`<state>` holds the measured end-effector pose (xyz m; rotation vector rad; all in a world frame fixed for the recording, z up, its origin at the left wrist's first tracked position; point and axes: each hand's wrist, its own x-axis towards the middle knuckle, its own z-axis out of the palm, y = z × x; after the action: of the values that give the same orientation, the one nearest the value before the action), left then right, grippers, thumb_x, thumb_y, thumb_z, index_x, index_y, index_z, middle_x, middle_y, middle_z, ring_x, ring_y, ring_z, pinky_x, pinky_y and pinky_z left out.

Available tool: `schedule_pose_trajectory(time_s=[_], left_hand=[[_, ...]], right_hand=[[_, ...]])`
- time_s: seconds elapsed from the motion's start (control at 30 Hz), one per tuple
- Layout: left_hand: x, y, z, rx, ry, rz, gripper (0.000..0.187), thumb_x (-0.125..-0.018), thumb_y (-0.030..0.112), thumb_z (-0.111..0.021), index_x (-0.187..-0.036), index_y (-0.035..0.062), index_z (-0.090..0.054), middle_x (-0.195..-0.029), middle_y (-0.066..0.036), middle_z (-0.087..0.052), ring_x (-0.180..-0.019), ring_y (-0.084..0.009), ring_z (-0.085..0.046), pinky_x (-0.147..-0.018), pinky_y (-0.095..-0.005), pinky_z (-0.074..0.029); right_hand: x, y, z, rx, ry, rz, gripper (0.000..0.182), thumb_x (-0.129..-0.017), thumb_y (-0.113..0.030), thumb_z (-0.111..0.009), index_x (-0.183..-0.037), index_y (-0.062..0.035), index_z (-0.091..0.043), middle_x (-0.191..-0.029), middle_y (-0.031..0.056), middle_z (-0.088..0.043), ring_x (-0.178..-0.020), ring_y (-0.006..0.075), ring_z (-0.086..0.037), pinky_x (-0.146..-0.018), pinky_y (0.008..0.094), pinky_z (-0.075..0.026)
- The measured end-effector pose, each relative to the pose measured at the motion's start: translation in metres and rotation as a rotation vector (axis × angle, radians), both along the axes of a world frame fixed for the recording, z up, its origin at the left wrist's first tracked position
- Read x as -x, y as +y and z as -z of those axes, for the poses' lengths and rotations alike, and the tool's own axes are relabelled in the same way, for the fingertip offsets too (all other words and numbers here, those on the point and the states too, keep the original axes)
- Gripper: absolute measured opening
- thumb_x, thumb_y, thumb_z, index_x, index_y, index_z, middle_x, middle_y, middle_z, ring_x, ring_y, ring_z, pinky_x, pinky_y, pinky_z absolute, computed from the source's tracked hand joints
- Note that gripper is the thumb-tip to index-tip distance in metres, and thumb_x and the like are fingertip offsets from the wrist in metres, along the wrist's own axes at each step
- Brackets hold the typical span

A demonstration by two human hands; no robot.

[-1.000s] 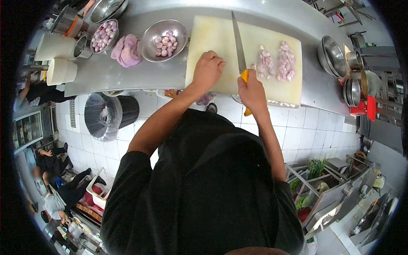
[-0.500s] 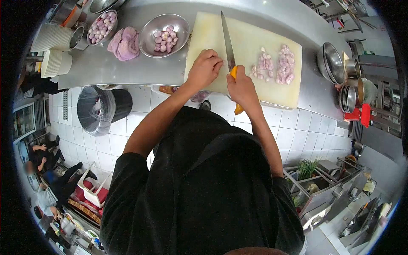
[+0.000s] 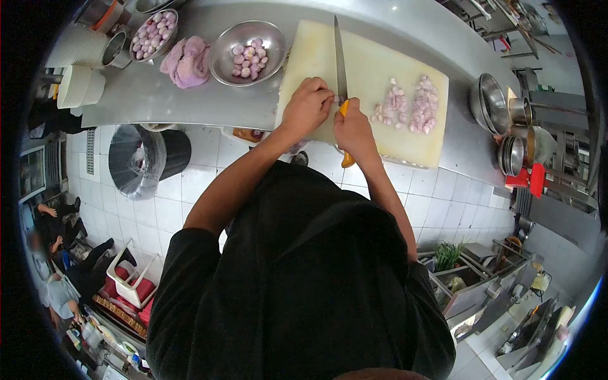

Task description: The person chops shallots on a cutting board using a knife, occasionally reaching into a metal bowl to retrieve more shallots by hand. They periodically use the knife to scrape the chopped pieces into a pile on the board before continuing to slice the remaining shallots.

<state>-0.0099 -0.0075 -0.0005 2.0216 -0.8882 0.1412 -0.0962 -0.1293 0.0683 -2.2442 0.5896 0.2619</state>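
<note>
My right hand [image 3: 356, 132] is wrapped around the yellow handle of a knife [image 3: 342, 66], whose long blade points to the far side of the white cutting board [image 3: 367, 57]. Close against the blade's left side, my left hand [image 3: 308, 106] is closed, its fingertips pinching a small pale-purple shallot [image 3: 337, 99], mostly hidden. Two groups of cut shallots lie on the board's right half: a smaller, looser one [image 3: 394, 104] and a denser one [image 3: 424, 104]. Left of the board stands a metal bowl [image 3: 218, 45] with peeled shallots [image 3: 249, 59] in it.
A second bowl of shallots [image 3: 154, 35] and a pink cloth [image 3: 187, 62] are on the steel counter [image 3: 183, 104]. Metal bowls [image 3: 491, 101] stand at the right. A lined bin [image 3: 136, 161] is on the floor at left. People [image 3: 60, 221] sit farther off.
My hands have come closer together, and my left fingertips now meet the blade's side near the handle. The whole view has shifted slightly.
</note>
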Motion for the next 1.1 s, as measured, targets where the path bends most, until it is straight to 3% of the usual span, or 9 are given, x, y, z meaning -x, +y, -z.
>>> schedule_pose_trajectory(time_s=[0.13, 0.23, 0.4, 0.5, 0.53, 0.63, 0.73, 1.07, 1.1], left_hand=[[0.000, 0.003, -0.003, -0.040, 0.025, 0.016, 0.008, -0.083, 0.005, -0.070, -0.090, 0.0033, -0.072, -0.097, -0.010, -0.061, -0.095, -0.0305, -0.060, -0.086, -0.0406, -0.051], [0.000, 0.002, -0.003, -0.030, 0.026, 0.005, 0.008, -0.084, 0.005, -0.070, -0.090, 0.0028, -0.072, -0.096, -0.010, -0.061, -0.095, -0.0304, -0.060, -0.085, -0.0403, -0.051], [0.001, 0.005, -0.002, -0.047, -0.003, 0.017, 0.008, -0.083, 0.005, -0.069, -0.091, 0.0031, -0.073, -0.097, -0.009, -0.061, -0.095, -0.0304, -0.060, -0.086, -0.0403, -0.051], [0.001, 0.001, -0.001, -0.023, 0.011, 0.017, 0.009, -0.083, 0.005, -0.070, -0.091, 0.0035, -0.073, -0.098, -0.009, -0.062, -0.096, -0.0301, -0.060, -0.086, -0.0403, -0.051], [-0.001, 0.002, -0.001, -0.015, 0.017, 0.010, 0.009, -0.083, 0.005, -0.070, -0.091, 0.0036, -0.073, -0.098, -0.009, -0.062, -0.096, -0.0300, -0.060, -0.086, -0.0403, -0.051], [0.000, 0.003, -0.002, -0.068, 0.009, 0.012, 0.010, -0.083, 0.006, -0.070, -0.092, 0.0039, -0.073, -0.099, -0.010, -0.061, -0.096, -0.0299, -0.060, -0.086, -0.0404, -0.051], [-0.001, 0.002, -0.003, -0.037, 0.001, 0.009, 0.010, -0.083, 0.006, -0.071, -0.092, 0.0037, -0.073, -0.099, -0.010, -0.061, -0.096, -0.0304, -0.060, -0.086, -0.0407, -0.051], [0.002, 0.005, -0.004, -0.038, 0.005, 0.012, 0.010, -0.083, 0.006, -0.071, -0.092, 0.0035, -0.074, -0.097, -0.010, -0.061, -0.096, -0.0311, -0.060, -0.084, -0.0414, -0.051], [0.000, 0.004, -0.004, -0.044, -0.007, 0.008, 0.010, -0.083, 0.006, -0.071, -0.091, 0.0036, -0.074, -0.097, -0.010, -0.061, -0.096, -0.0312, -0.060, -0.084, -0.0413, -0.051]], right_hand=[[0.001, -0.001, -0.042, -0.124, 0.116, 0.063, 0.028, -0.097, -0.017, -0.051, -0.113, 0.0038, -0.041, -0.079, 0.0293, -0.065, -0.055, 0.0383, -0.067, -0.055, 0.0481, -0.054], [0.003, 0.003, 0.018, 0.188, -0.156, -0.063, 0.025, -0.097, -0.014, -0.049, -0.110, 0.0048, -0.040, -0.076, 0.0313, -0.065, -0.067, 0.0466, -0.068, -0.067, 0.0552, -0.055], [-0.001, 0.003, -0.044, -0.128, 0.141, 0.048, 0.026, -0.096, -0.012, -0.050, -0.111, 0.0053, -0.039, -0.076, 0.0315, -0.065, -0.061, 0.0433, -0.068, -0.060, 0.0520, -0.056], [0.000, -0.003, 0.030, 0.073, -0.082, -0.022, 0.023, -0.096, -0.012, -0.049, -0.109, 0.0053, -0.040, -0.072, 0.0277, -0.065, -0.050, 0.0351, -0.067, -0.051, 0.0463, -0.056], [-0.003, 0.003, -0.011, -0.047, 0.032, 0.032, 0.024, -0.096, -0.012, -0.048, -0.109, 0.0052, -0.040, -0.073, 0.0288, -0.065, -0.052, 0.0373, -0.067, -0.054, 0.0485, -0.056], [0.000, 0.003, -0.038, -0.106, 0.114, 0.038, 0.025, -0.095, -0.013, -0.049, -0.109, 0.0052, -0.039, -0.073, 0.0309, -0.065, -0.054, 0.0390, -0.067, -0.057, 0.0504, -0.056], [0.001, 0.005, -0.009, -0.043, 0.055, 0.045, 0.024, -0.095, -0.013, -0.049, -0.109, 0.0045, -0.039, -0.074, 0.0302, -0.065, -0.054, 0.0392, -0.067, -0.058, 0.0504, -0.056], [-0.001, 0.007, -0.040, -0.126, 0.131, 0.060, 0.026, -0.094, -0.012, -0.051, -0.111, 0.0047, -0.040, -0.079, 0.0320, -0.066, -0.062, 0.0431, -0.068, -0.065, 0.0517, -0.056], [-0.001, 0.006, -0.021, -0.058, 0.064, 0.037, 0.025, -0.094, -0.012, -0.050, -0.110, 0.0047, -0.040, -0.078, 0.0313, -0.066, -0.060, 0.0420, -0.068, -0.062, 0.0507, -0.056]])
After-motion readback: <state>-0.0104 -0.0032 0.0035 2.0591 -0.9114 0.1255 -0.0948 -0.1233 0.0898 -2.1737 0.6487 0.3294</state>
